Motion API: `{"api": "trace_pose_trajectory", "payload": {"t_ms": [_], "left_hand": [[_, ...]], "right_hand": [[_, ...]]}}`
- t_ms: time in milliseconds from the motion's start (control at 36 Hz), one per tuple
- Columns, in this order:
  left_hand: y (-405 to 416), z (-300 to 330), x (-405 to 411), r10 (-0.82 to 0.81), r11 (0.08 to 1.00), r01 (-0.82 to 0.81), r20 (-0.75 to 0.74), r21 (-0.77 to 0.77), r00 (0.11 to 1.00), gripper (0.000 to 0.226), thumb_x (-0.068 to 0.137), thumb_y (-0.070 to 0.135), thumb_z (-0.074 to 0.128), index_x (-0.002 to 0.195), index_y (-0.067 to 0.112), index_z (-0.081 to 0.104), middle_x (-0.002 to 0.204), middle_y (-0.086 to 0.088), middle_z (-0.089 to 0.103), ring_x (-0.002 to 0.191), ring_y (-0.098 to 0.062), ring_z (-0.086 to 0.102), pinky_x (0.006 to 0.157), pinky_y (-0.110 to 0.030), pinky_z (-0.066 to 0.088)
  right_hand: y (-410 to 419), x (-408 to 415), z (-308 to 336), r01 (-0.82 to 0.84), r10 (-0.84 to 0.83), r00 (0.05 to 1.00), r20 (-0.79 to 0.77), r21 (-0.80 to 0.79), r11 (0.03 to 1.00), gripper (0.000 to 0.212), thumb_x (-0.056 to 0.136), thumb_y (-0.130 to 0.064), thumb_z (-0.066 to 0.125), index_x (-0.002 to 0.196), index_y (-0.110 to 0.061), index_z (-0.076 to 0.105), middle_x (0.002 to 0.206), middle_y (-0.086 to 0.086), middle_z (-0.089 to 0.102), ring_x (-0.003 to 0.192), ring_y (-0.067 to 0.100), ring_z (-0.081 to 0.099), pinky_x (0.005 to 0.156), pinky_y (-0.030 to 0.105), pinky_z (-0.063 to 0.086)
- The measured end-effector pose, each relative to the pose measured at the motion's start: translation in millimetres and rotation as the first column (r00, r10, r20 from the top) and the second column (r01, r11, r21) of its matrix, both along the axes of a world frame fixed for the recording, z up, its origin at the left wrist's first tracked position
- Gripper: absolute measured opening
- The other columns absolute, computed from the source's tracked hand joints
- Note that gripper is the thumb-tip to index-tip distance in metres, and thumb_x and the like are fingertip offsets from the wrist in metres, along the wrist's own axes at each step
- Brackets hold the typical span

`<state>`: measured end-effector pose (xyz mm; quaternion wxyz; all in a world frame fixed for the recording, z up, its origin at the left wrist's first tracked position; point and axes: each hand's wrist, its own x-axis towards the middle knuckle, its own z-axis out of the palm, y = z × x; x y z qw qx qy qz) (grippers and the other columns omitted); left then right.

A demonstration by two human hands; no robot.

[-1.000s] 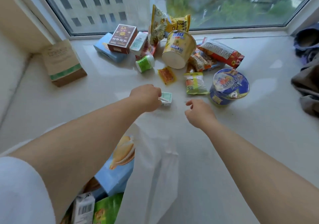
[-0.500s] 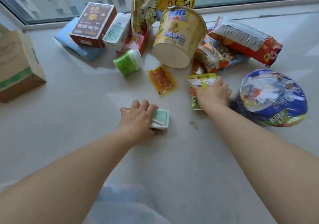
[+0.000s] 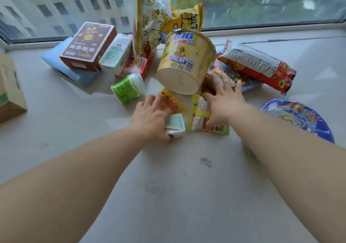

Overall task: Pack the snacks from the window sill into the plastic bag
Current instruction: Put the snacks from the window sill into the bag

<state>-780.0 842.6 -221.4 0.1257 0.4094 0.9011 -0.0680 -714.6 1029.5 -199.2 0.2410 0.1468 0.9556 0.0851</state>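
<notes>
up close, the left hand (image 3: 149,116) has its fingers curled over a small pale-green and white carton (image 3: 175,125), a boxy pack with a straw taped along its side, while the fingertips reach onto a crinkly orange foil sachet (image 3: 172,102) lying flat on the smooth, pale stone window sill (image 3: 168,186). just beside it, the right hand (image 3: 223,104) lies with spread, fairly straight fingers across a soft yellow-banded snack packet (image 3: 200,114) and the glossy wrapper behind it; whether it grips anything i cannot tell. a big yellow paper noodle cup (image 3: 185,63) leans tilted on its side, its round base facing the camera, touching the pile. to its left lie a short green-labelled plastic tub (image 3: 127,89), a slim white carton (image 3: 116,54), a brown cardboard box (image 3: 88,46) resting on a flat blue pack (image 3: 74,74), and a pink box (image 3: 136,65). tall yellow crinkled bags (image 3: 155,18) stand against the glass. a red and silver foil bag (image 3: 256,65) lies to the right, and a round blue-lidded bowl (image 3: 297,117) sits near the right forearm. a brown paper bag (image 3: 9,89) stands at the far left.
</notes>
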Motion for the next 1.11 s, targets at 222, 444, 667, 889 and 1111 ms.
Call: {"api": "trace_pose_trajectory", "payload": {"t_ms": [222, 444, 667, 889, 1111], "left_hand": [[19, -13, -22, 0.004, 0.998, 0.011, 0.223, -0.065, 0.975, 0.108, 0.063, 0.066, 0.069, 0.148, 0.045, 0.004, 0.158, -0.006, -0.018, 0.145, -0.031, -0.012, 0.116, -0.046, 0.013], [28, -10, -29, 0.043, 0.999, -0.044, 0.164, 0.002, 0.986, 0.104, 0.055, 0.066, 0.073, 0.142, 0.03, 0.029, 0.137, -0.006, 0.029, 0.121, -0.028, 0.029, 0.099, -0.037, 0.04], [6, -8, 5, 0.215, 0.97, -0.236, 0.251, 0.059, 0.944, 0.077, 0.067, 0.059, 0.069, 0.13, 0.028, 0.04, 0.123, -0.004, 0.043, 0.113, -0.027, 0.04, 0.089, -0.032, 0.039], [-34, -2, 58, 0.384, 0.917, -0.398, 0.308, -0.019, 0.87, 0.062, 0.074, 0.05, 0.066, 0.124, 0.022, 0.043, 0.122, -0.005, 0.047, 0.112, -0.029, 0.044, 0.091, -0.033, 0.041], [-91, 56, 93, 0.527, 0.822, -0.56, 0.233, 0.106, 0.817, 0.056, 0.077, 0.041, 0.067, 0.122, 0.018, 0.042, 0.121, -0.006, 0.048, 0.109, -0.03, 0.051, 0.083, -0.034, 0.043]], "right_hand": [[17, -24, -11, 0.0, 0.017, 0.991, 0.134, -0.127, 0.992, 0.125, 0.054, -0.068, 0.076, 0.149, -0.04, 0.0, 0.157, 0.008, -0.022, 0.142, 0.037, -0.024, 0.113, 0.065, 0.006], [15, -19, -7, 0.034, -0.033, 0.999, 0.013, -0.137, 0.99, 0.115, 0.051, -0.071, 0.075, 0.145, -0.026, 0.027, 0.147, 0.01, 0.015, 0.135, 0.044, 0.01, 0.11, 0.051, 0.032], [-12, 27, 0, 0.061, -0.061, 0.998, 0.008, -0.167, 0.984, 0.087, 0.061, -0.07, 0.069, 0.13, -0.024, 0.044, 0.136, 0.013, 0.029, 0.124, 0.034, 0.021, 0.108, 0.042, 0.025], [-66, 85, 0, 0.188, -0.227, 0.968, -0.108, -0.286, 0.939, 0.063, 0.074, -0.052, 0.063, 0.127, -0.022, 0.048, 0.134, 0.008, 0.031, 0.116, 0.03, 0.019, 0.102, 0.036, 0.032], [-112, 129, 30, 0.401, -0.558, 0.816, -0.152, -0.547, 0.735, 0.058, 0.073, -0.055, 0.062, 0.117, -0.018, 0.054, 0.127, 0.002, 0.044, 0.121, 0.027, 0.04, 0.087, 0.03, 0.029]]}}
